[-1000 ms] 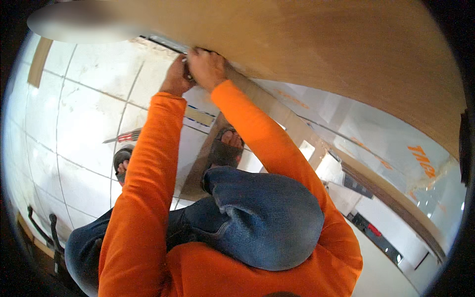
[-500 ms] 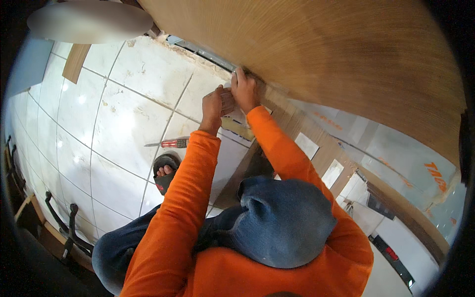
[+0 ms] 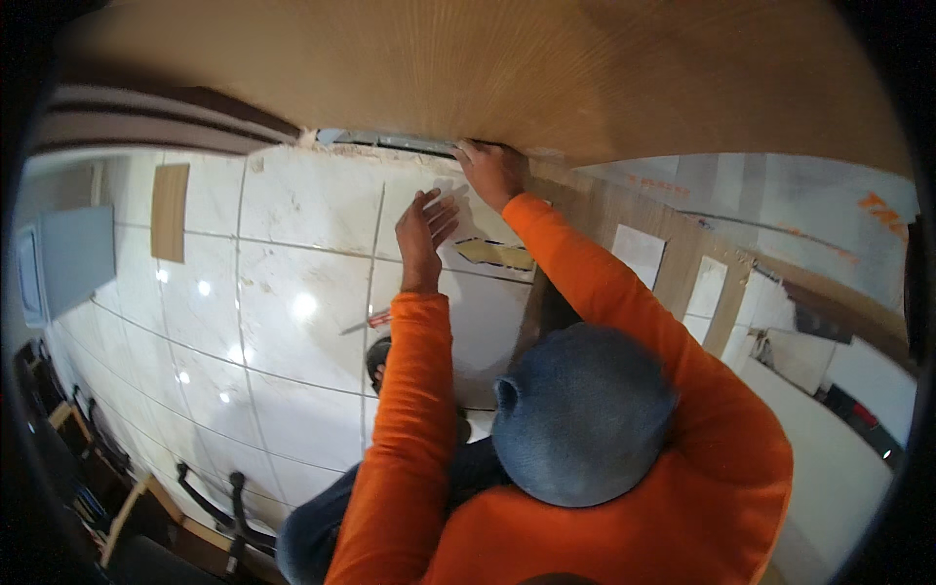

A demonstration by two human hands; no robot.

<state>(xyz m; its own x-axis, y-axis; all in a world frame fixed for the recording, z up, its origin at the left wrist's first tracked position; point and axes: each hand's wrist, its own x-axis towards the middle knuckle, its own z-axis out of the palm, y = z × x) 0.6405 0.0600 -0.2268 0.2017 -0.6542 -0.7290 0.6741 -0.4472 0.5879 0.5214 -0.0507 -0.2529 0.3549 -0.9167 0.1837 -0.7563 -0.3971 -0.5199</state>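
Fingers spread, my left hand [image 3: 425,228] is over the tiled floor [image 3: 302,210], a little below and left of my right hand [image 3: 495,174]. That hand has its fingers curled at the lower edge of a wood-grain panel [image 3: 487,68], against a metal strip [image 3: 380,144]; what exactly they grip is hidden. Below the hands lies a torn, tan piece [image 3: 492,253]. A red-handled pointed tool [image 3: 379,319] lies by my sandalled foot [image 3: 379,366], partly behind my left sleeve.
A loose wood strip [image 3: 170,213] and a blue-grey object [image 3: 73,255] are at the left. Dark curved legs [image 3: 236,507] and board pieces [image 3: 146,526] lie at lower left. At right are a panel with cut-outs [image 3: 712,302] and a printed sheet [image 3: 809,205].
My left hand has come away from beside my right, down and left, and its fingers have opened. My right hand remains at the panel's edge. The head view has turned.
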